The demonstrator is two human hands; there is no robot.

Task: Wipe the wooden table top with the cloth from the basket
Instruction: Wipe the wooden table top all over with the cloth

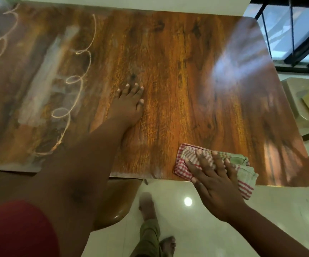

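Observation:
The wooden table top (177, 75) fills most of the view, glossy brown with chalk-like loops (72, 80) drawn across its left part. A folded red-and-white checked cloth (187, 156) lies at the table's near edge on the right. My right hand (214, 180) presses flat on it with straight, spread fingers. My left hand (129, 102) rests palm down on the bare wood near the middle, fingers straight, holding nothing.
A brown chair seat (120, 199) sits under the near table edge. Beige plastic chairs or trays (301, 101) stand to the right of the table. A black metal railing (298, 34) runs at the far right. My legs and feet (150, 225) stand on the shiny tiled floor.

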